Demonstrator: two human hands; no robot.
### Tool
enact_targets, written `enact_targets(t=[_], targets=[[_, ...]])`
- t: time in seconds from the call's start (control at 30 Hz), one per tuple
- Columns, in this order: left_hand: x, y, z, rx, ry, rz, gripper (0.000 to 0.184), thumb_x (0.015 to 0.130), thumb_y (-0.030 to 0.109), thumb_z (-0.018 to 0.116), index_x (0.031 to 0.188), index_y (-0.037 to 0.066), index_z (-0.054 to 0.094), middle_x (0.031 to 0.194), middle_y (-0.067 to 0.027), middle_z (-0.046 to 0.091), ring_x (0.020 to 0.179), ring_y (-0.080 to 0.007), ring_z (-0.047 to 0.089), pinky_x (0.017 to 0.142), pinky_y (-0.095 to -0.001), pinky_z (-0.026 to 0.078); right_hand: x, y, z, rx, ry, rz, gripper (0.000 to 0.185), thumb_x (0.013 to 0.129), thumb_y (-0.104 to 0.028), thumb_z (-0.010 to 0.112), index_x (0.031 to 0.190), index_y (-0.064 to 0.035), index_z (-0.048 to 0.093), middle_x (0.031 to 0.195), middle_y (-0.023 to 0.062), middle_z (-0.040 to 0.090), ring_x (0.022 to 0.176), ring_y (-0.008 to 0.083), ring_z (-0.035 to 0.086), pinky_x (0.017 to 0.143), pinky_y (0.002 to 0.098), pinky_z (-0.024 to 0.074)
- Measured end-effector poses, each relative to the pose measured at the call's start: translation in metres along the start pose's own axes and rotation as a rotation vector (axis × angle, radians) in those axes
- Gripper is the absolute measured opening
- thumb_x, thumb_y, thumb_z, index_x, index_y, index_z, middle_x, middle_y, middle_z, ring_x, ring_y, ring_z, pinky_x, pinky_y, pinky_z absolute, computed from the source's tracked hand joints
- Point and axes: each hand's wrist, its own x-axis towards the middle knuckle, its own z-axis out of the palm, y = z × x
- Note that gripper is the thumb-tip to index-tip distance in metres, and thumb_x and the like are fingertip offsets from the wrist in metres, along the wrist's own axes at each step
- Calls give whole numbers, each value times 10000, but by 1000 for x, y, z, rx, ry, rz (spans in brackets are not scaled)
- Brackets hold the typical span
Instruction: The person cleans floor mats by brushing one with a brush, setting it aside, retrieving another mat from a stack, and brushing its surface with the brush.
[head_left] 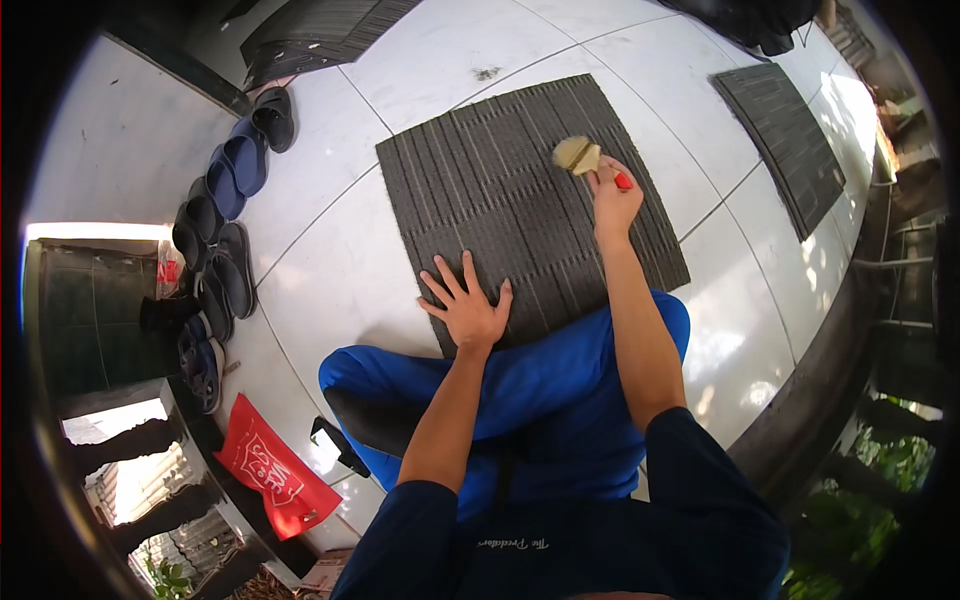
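Observation:
A dark grey striped carpet mat lies flat on the white tiles before my crossed legs. My left hand rests on its near left part, palm down with the fingers spread. Near the mat's right side, my right hand grips a brush by its red handle. The pale bristle head points up and left over the mat. Whether the bristles touch the mat I cannot tell.
Several dark sandals stand in a row along the left wall. A red bag lies at the lower left, beside a dark object with a bright screen. Another grey mat lies to the right, and a further mat at the top left.

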Motion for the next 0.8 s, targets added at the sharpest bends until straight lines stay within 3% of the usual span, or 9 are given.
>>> enact_targets(t=[0.03,0.13,0.23,0.3,0.33,0.43,0.57,0.67,0.8], targets=[[-1,1,0,-5,1,2,859,895,651,458,1554,162,205,1610,-233,5,1450,-522,-44,1056,-774,15,5,-4,-5,-109,92,-149,232,927,-116,650,1105,30,675,948,63,678,853,125,621,774,237,498],[3,-4,-2,16,21,9,863,887,645,473,1552,168,202,1608,-238,20,1447,-527,-26,1056,-770,33,-3,-19,-4,-76,103,-94,224,934,-104,635,1097,45,671,892,58,673,830,103,605,732,234,474],[4,-3,0,23,32,7,869,879,645,481,1551,170,201,1606,-241,27,1446,-529,-16,1055,-770,39,-23,-31,6,14,-328,152,229,934,-95,629,1095,66,661,946,97,667,893,143,635,807,254,517],[1,-3,1,21,26,6,872,877,647,483,1551,169,203,1606,-241,27,1447,-528,-15,1054,-770,37,-44,-40,17,197,-533,352,239,919,-73,628,1100,81,647,1030,130,651,969,199,650,921,298,544],[1,-3,0,19,27,7,873,876,648,482,1551,169,204,1607,-241,27,1447,-528,-14,1055,-770,36,-47,-41,22,131,-613,429,237,906,-34,606,1098,103,631,1087,165,630,1027,249,648,997,366,542],[2,-1,0,15,35,9,876,876,652,480,1552,170,201,1607,-240,24,1448,-526,-17,1057,-769,33,-32,-22,16,103,-463,401,249,929,-17,585,1146,107,590,1152,205,627,1066,265,640,972,378,553],[1,-2,-1,12,14,3,882,877,659,475,1555,171,190,1607,-241,21,1450,-523,-27,1061,-766,31,-10,-29,5,117,-10,99,199,910,-3,587,1067,112,631,1068,189,647,982,245,667,913,342,573],[1,-2,1,23,22,11,883,880,662,470,1556,172,183,1606,-243,20,1450,-524,-33,1061,-766,30,-3,-26,-6,-281,62,-361,196,928,-6,573,1074,111,633,1073,177,652,988,236,663,931,334,561],[2,-1,-1,30,15,5,878,883,660,465,1556,172,182,1605,-245,20,1448,-527,-31,1059,-769,34,-20,-49,0,265,-317,270,229,942,-28,567,1112,115,622,1126,187,653,1058,256,647,962,355,550]])
